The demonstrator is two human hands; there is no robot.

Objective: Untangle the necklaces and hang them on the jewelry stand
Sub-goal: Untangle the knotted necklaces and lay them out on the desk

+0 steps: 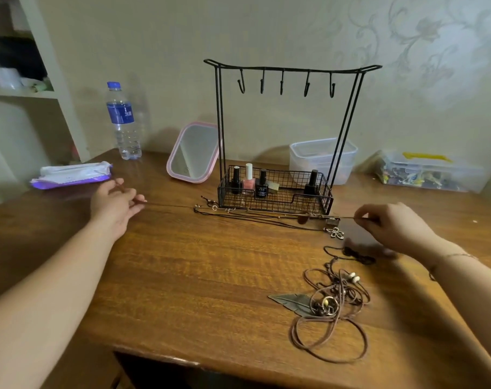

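Head view: left hand (116,202) and right hand (390,224) each pinch an end of a brown cord necklace (182,205) stretched taut over the wooden table (196,276). Jewelry stand (278,136) at 12 o'clock against floral wallpaper (421,51); tangled necklaces (331,304) at 4 o'clock.

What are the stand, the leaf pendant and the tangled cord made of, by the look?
Jewelry stand: thin black wire and rod, matte, probably painted metal; its basket is a welded-looking grid.
Leaf pendant: dull grey-bronze with raised veins, likely cast metal with an antique finish.
Tangled cord: brown, round, limp loops, looks like leather or waxed cotton; cannot tell which.
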